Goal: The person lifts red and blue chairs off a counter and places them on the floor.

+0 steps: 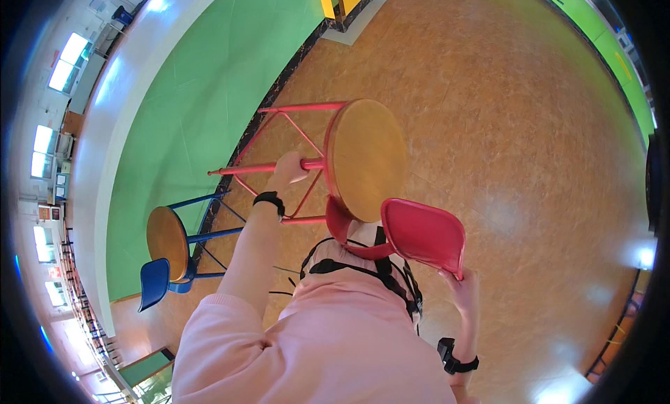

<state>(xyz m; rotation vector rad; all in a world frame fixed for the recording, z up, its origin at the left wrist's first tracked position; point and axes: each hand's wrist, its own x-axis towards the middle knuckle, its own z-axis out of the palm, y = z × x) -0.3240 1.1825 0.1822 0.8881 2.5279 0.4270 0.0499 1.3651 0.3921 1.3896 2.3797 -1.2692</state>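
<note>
A red metal high stool point(368, 160) with a round wooden seat lies sideways in front of my body, its legs pointing left. My left hand point(288, 169) is closed round one of its red legs, close under the seat. At the lower corner of the curved red backrest point(424, 233), my right hand point(462, 284) grips the edge with its fingers; part of that grip is hidden behind the backrest. Dark bands circle both my wrists. Whether any part of the stool touches the floor, I cannot tell.
A similar blue stool point(167, 243) with a wooden seat is to the left, near a green wall point(209, 76) with a dark base strip. Beyond stands a yellow post point(324, 1). Brown flooring point(516, 125) stretches to the right, toward green panels point(593, 27).
</note>
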